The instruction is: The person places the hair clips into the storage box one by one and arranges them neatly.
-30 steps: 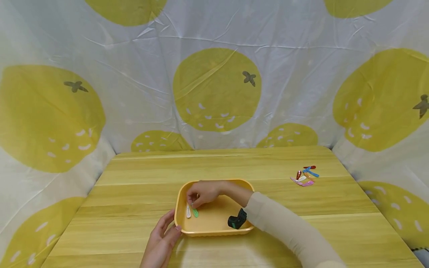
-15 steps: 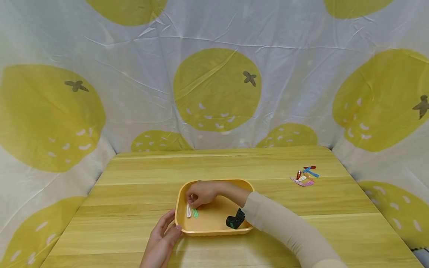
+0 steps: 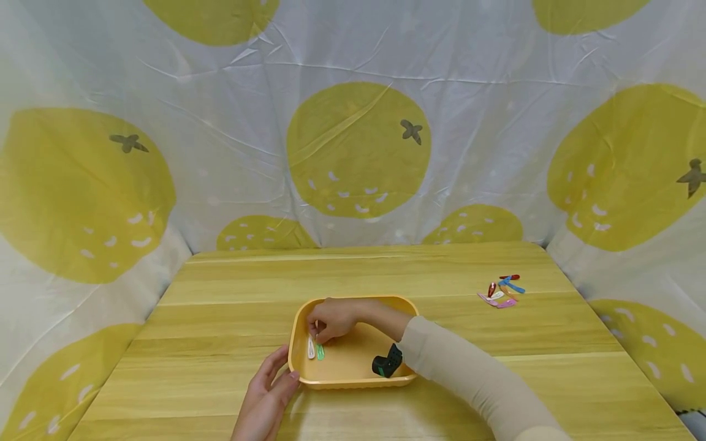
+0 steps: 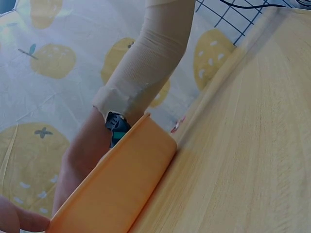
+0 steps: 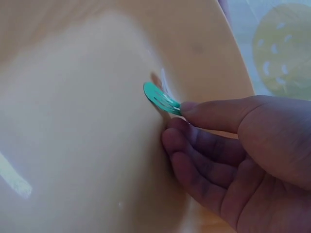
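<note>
Inside a yellow-orange plastic tray point(image 3: 353, 384), my right hand point(image 3: 333, 318) pinches one end of a green snap hair clip point(image 3: 320, 351). In the right wrist view, the thumb and fingertips hold this green clip point(image 5: 160, 98) just over the tray floor. Beside it, against the left wall of the tray, lies a white hair clip point(image 3: 311, 348), partly hidden behind the green one in the right wrist view. My left hand point(image 3: 267, 392) holds the tray's near left corner, thumb at the rim and fingers along the outer side. Its thumb point(image 4: 31, 221) touches the orange wall point(image 4: 116, 179).
A loose pile of several hair clips point(image 3: 501, 291), red, blue, orange, white and pink, lies on the right of the wooden table point(image 3: 220, 331). A black device point(image 3: 387, 361) is worn on the right wrist. A lemon-patterned curtain point(image 3: 353, 49) encloses the table's back and sides.
Both hands stay almost in place. The green clip has turned slightly in the right hand, its free end shifting a little left toward the white clip.
</note>
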Tool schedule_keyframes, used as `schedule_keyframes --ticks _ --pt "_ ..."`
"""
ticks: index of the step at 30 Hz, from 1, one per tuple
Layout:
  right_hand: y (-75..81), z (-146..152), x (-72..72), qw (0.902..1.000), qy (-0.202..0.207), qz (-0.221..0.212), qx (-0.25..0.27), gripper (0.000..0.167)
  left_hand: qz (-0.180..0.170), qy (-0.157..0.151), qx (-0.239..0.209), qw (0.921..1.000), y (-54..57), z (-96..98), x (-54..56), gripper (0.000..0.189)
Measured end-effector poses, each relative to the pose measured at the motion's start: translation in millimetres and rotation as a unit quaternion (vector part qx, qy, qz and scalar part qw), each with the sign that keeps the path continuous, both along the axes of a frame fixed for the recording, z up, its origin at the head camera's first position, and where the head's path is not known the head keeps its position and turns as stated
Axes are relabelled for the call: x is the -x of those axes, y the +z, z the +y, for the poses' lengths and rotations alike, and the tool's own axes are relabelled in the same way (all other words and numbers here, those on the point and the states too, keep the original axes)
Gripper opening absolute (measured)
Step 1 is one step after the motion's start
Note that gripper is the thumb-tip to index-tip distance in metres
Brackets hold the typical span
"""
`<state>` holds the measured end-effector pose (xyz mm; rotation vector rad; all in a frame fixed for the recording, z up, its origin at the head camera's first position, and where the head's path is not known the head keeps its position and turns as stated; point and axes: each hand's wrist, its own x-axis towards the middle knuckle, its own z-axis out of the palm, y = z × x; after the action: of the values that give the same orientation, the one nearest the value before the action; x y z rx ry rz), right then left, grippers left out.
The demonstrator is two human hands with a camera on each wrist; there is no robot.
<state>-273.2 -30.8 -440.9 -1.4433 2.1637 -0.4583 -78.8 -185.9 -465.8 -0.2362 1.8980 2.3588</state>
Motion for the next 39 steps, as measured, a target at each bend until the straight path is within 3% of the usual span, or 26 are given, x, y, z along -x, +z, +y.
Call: schedule_keyframes --ticks 10,16,24,31,39 --pt "-0.4 0.4 -0.4 0.9999 -0.01 -0.001 -0.013 0.009 -0.003 0.003 0.001 1.0 -0.5 0.4 -0.1 0.063" --pt "5.7 -0.2 -2.7 0.9995 -0.011 0.014 -0.028 0.005 -0.002 0.01 0.004 0.9999 0.6 0.8 0.2 0.063" --pt "10.5 2.4 -4.6 0.9993 -0.01 0.0 -0.037 0.007 -0.009 0.017 -0.004 0.9998 0.0 1.5 1.3 0.063" --pt "18.8 9.7 -5.8 0.9988 0.007 0.017 -0.046 0.005 -0.007 0.018 -0.003 0.9998 -0.6 2.7 1.3 0.062" --pt "28.8 21.8 -3.1 0.9983 0.0 0.03 -0.049 0.006 -0.002 0.018 -0.001 0.9998 -1.1 2.5 0.7 0.062"
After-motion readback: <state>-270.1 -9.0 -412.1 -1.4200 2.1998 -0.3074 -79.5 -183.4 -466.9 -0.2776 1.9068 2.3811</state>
